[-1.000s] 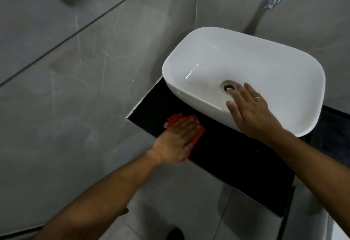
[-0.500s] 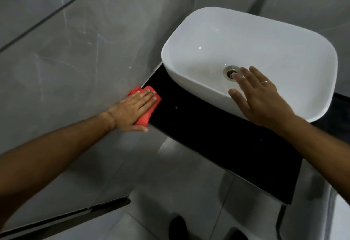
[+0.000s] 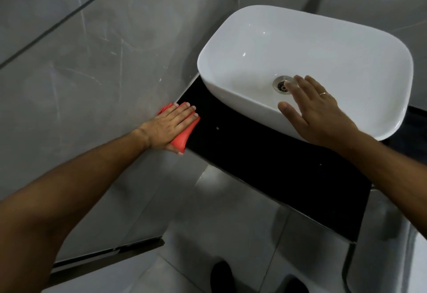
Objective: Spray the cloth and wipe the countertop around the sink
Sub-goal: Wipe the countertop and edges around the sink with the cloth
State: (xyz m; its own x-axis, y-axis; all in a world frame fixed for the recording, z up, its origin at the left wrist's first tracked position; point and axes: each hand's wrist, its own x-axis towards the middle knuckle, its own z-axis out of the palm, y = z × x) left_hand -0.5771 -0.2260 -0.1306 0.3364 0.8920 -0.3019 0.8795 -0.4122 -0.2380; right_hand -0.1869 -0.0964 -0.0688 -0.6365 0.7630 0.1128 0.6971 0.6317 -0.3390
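The left hand (image 3: 167, 127) is pressing a red folded cloth (image 3: 183, 136) flat, fingers together, onto the glossy black worktop (image 3: 265, 160) at 9 o'clock of the white oval ceramic sink (image 3: 307, 61), while the right hand (image 3: 316, 117) is resting fingers-spread on its rim.

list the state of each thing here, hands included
red cloth: folded, pressed flat at the counter's left end by the wall
left hand: flat on the cloth
right hand: open, over the sink's near rim
sink: looks empty, drain open
black countertop: a few pale specks
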